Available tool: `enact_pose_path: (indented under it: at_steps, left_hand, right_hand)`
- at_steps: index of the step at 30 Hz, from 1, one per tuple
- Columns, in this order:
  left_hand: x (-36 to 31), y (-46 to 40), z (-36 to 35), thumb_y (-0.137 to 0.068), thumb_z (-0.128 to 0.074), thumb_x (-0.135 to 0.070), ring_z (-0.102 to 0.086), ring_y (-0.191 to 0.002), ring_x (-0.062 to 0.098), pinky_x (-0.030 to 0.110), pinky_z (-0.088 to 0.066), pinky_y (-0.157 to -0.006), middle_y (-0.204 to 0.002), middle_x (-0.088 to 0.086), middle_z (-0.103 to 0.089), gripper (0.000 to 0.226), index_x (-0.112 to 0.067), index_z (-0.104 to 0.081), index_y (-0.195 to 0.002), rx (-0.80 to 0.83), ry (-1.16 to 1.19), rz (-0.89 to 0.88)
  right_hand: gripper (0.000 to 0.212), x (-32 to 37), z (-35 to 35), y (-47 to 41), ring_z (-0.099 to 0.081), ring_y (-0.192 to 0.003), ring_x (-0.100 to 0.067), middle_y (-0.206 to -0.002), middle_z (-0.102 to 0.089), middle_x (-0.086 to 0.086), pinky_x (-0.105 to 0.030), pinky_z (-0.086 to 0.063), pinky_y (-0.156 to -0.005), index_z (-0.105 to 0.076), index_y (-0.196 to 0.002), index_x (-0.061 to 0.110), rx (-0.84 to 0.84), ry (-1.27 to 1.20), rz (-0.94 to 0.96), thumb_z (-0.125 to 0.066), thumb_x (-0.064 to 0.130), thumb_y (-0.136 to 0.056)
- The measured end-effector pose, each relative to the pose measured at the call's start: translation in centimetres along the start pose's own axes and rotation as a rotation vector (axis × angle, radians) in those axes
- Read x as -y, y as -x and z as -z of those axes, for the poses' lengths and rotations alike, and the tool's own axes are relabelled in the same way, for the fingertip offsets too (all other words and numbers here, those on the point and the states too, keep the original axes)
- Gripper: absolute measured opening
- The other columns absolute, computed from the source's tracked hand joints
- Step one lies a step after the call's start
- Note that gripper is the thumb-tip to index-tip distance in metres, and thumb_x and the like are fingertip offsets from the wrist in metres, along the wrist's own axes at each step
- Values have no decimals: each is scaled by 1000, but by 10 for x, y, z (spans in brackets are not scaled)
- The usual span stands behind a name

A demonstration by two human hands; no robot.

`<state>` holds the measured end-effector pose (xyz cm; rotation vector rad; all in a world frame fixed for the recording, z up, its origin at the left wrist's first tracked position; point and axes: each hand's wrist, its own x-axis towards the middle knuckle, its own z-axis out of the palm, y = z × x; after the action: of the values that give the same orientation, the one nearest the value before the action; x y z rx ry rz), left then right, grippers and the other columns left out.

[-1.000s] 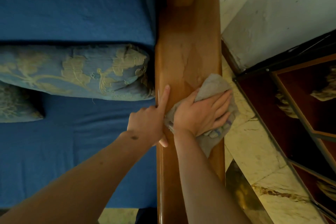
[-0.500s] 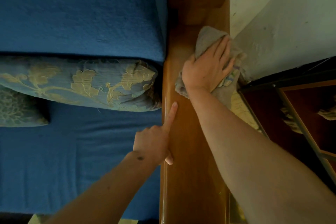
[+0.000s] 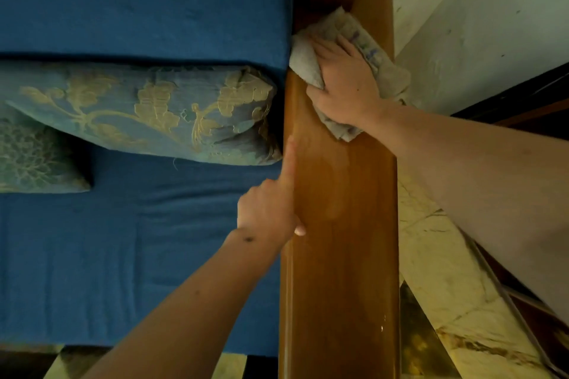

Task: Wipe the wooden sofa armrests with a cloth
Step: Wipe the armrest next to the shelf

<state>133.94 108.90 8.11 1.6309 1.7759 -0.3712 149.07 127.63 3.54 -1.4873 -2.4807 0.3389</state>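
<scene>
A long brown wooden armrest [image 3: 341,240] runs from the bottom of the view up to the sofa back. My right hand [image 3: 345,83] presses a crumpled grey cloth [image 3: 308,61] flat against the far end of the armrest, fingers spread over it and pointing up-left. The cloth spills over both edges of the wood. My left hand [image 3: 271,209] rests at the armrest's inner edge, index finger stretched along the wood, the other fingers curled, holding nothing. A damp sheen shows on the wood below the cloth.
A blue sofa seat [image 3: 123,255] and back cushion [image 3: 138,0] lie left of the armrest, with a patterned blue-and-gold pillow [image 3: 147,114] touching it. A pale wall [image 3: 477,24], marble floor [image 3: 443,271] and a dark wooden cabinet [image 3: 538,95] are on the right.
My right hand slid the cloth up the armrest to its far end, then turned it toward the inner edge. My left hand kept its place at the inner edge.
</scene>
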Motion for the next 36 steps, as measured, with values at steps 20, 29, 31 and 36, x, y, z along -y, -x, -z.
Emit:
enact_pose_path:
  at_steps: [20,29,31,36]
  left_hand:
    - [51,133,-103,-74,-40,6,-62,-109,12,39,-56,-90,-120,-7,-62,72,-34,-56,-132,-340,1010,96]
    - [41,148,-112,-88,-43,14,-60,-108,-1,14,-50,-86,-126,-12,-60,67,-33,-60,-133,-177,888,-11]
    - [37,145,-112,-91,-44,11,-56,-114,4,20,-51,-94,-126,-15,-52,65,-32,-55,-139,-164,828,-49]
    - [35,135,-111,-93,-47,6,-41,-134,23,48,-46,-111,-139,-6,-37,68,-31,-43,-150,-101,648,-122]
  right_hand:
    - [69,133,-15,299,-31,-155,-20,-164,-41,-4,-48,-14,-129,-42,-157,12,194,-77,272,-51,43,-95]
    - [66,218,-38,441,-19,-158,-11,-167,-33,4,-42,-11,-129,-37,-159,17,22,-101,-295,-46,47,-101]
    - [66,236,-41,439,-19,-158,-12,-166,-31,4,-42,-10,-130,-33,-160,16,-21,-66,-502,-40,48,-103]
    - [76,256,-45,418,-20,-157,-15,-166,-32,0,-45,-12,-129,-28,-160,15,-144,-81,-825,-54,36,-92]
